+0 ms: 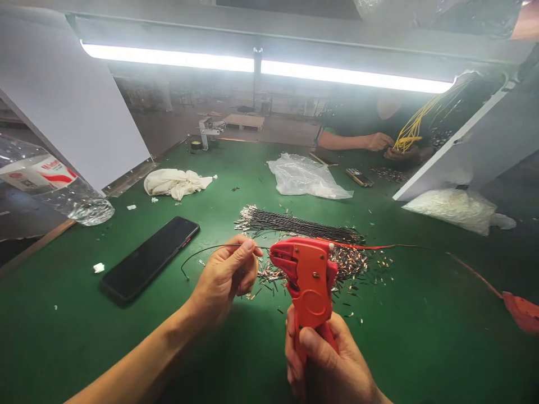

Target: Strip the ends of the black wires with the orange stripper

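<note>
A red wire stripper (309,280) stands upright in my right hand (332,356), whose fingers wrap round its handles. Its jaws face left. Between thumb and fingers, my left hand (233,266) pinches a thin black wire (202,248). One end of that wire curves down to the left of the hand, and the other reaches the stripper's jaws; whether the jaws grip it cannot be made out. Behind the stripper lies a bundle of black wires (298,222) with metal terminals at the left end. Copper and black scraps (353,264) are strewn in front of the bundle.
A black phone (151,258), a white cloth (177,182), a plastic bag (307,175) and a bag of white pieces (450,207) lie on the green table (400,348). A bottle (50,179) is at left. Across the table, a person's hands (379,143) hold yellow wires (412,132).
</note>
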Tool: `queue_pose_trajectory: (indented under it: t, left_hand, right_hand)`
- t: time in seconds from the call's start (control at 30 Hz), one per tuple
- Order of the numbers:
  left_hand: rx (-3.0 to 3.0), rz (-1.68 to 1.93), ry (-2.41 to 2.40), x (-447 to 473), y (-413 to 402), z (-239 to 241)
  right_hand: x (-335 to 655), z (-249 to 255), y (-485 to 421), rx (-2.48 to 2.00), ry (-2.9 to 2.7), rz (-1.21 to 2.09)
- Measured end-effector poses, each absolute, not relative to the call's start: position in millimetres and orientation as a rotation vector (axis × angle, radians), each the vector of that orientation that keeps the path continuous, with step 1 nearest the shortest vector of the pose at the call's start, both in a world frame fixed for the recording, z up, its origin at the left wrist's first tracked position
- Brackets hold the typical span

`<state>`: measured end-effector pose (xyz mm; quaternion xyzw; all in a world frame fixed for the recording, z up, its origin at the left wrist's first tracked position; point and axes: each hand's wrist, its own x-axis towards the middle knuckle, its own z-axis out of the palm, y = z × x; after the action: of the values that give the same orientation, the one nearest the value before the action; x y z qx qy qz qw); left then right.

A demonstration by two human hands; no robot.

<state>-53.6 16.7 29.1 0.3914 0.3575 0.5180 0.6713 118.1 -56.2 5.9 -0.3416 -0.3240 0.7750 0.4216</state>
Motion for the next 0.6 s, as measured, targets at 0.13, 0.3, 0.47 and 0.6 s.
queue_pose_trajectory:
  t: [0.13, 0.3, 0.47, 0.6]
  left_hand:
    - [0.876, 1.164, 0.832, -53.3, 18.5, 25.8]
    - [0.882, 1.168, 0.865, -54.1, 20.7, 22.0]
    - [0.832, 1.181, 0.872, -55.4, 20.0, 26.6]
    - [0.771, 1.216, 0.874, -55.2, 17.0, 35.3]
  right_hand:
    - [117.9, 6.9, -54.8, -0.907, -0.859, 1.937]
    - [119.0, 9.9, -54.8, -0.921, -0.822, 2.007]
    - [121.3, 10.5, -55.6, -0.893, -0.753, 2.084]
    - [120.7, 4.2, -57.4, -0.767, -0.803, 2.118]
